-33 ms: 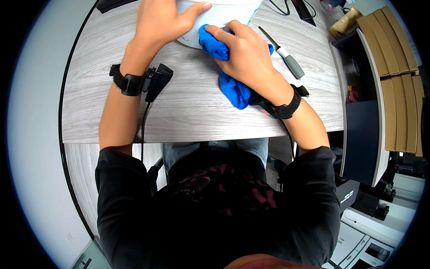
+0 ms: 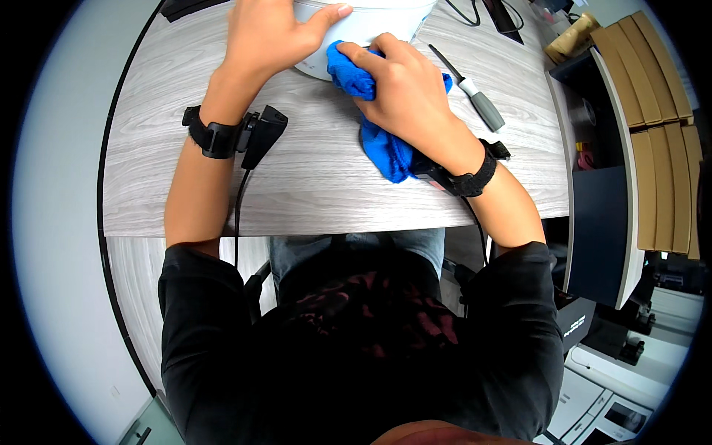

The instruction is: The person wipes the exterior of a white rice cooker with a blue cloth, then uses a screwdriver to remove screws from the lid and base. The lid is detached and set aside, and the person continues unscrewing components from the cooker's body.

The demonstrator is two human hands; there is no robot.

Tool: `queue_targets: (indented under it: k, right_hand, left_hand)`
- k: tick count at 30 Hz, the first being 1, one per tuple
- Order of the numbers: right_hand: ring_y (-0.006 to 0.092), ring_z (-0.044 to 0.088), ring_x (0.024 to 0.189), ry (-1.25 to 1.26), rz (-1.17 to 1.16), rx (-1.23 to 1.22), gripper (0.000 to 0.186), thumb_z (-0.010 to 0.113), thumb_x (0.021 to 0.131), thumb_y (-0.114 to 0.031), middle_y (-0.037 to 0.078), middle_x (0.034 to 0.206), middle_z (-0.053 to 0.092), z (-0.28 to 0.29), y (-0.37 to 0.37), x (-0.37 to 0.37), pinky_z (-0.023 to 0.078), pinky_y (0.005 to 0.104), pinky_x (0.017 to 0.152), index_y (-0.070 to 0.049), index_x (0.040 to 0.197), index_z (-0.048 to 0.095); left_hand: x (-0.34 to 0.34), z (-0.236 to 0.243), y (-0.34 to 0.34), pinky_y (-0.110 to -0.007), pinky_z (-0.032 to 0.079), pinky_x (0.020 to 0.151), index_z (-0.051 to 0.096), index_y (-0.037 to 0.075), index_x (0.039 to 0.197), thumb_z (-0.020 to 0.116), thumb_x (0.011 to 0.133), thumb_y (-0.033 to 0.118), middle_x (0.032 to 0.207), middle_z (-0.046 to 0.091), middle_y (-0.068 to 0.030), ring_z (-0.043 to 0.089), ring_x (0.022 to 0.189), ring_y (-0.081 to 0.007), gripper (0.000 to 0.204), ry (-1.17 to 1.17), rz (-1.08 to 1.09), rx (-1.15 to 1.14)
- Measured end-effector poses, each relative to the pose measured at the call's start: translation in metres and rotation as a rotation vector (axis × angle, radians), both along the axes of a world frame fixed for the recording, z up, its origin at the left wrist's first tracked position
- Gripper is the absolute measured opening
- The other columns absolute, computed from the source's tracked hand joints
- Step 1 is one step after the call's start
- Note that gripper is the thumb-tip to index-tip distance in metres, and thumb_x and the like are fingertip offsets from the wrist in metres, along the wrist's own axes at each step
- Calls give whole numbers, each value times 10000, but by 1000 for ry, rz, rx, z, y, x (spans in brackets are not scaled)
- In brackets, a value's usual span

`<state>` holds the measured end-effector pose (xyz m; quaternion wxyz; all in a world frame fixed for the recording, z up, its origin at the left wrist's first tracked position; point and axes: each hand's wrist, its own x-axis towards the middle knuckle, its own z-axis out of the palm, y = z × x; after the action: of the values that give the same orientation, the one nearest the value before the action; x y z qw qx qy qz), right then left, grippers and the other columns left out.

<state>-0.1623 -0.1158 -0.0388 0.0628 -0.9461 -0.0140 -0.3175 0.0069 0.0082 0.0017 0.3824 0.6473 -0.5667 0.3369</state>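
A white round tub [image 2: 374,24] stands at the far edge of the picture, its upper part cut off. My left hand [image 2: 271,35] is at the tub's left side, thumb stretched along its front; the other fingers are mostly out of the picture. Bunched under the fingers of my right hand [image 2: 406,87] is a blue cloth [image 2: 388,154], gripped and pressed against the tub's lower front wall. A loose part of the cloth hangs below the palm onto the tabletop. To the right of this hand lies a screwdriver [image 2: 480,104] with a grey and white handle.
The wood-grain table [image 2: 311,196] has its near edge before my lap. Black cables [image 2: 466,15] lie at the back. On the right are a dark open cabinet [image 2: 604,215] and stacked brown cardboard boxes [image 2: 660,185]. Wrist straps with black devices [image 2: 263,137] trail cords toward me.
My right hand and the blue cloth have shifted very slightly to the left against the tub. The left hand and the tub have moved a trace to the right.
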Motion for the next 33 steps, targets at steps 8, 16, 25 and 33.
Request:
queue_targets:
  k: [8, 16, 25, 33]
  right_hand:
    - [271, 647, 831, 21, -48, -66, 575, 831, 660, -160, 104, 913, 585, 3, 10, 4, 566, 398, 628, -188, 1217, 693]
    - [271, 642, 774, 19, -83, -118, 534, 809, 671, -145, 94, 880, 568, 7, 4, -3, 559, 379, 591, -203, 1191, 705]
    - [286, 695, 720, 218, -171, -158, 547, 780, 696, -182, 110, 862, 620, 12, 25, 7, 563, 397, 546, -207, 1233, 685]
    - [297, 703, 674, 317, -136, -159, 544, 767, 733, -217, 127, 888, 652, -5, 24, 9, 565, 404, 555, -196, 1269, 679]
  left_hand:
    - [1, 1, 2, -442, 471, 944, 704, 38, 1134, 839, 680, 146, 1184, 631, -190, 548, 1092, -375, 486, -4, -1, 2]
    - [-9, 7, 4, -439, 477, 947, 705, 40, 1133, 835, 680, 153, 1186, 629, -184, 545, 1114, -371, 485, 109, 8, 36]
    - [-6, 7, 5, -441, 468, 962, 706, 45, 1133, 831, 684, 166, 1194, 627, -184, 542, 1123, -376, 481, 43, 12, 43]
    - [-1, 3, 4, -442, 465, 966, 704, 42, 1137, 830, 694, 176, 1190, 633, -185, 542, 1126, -373, 479, 2, 11, 15]
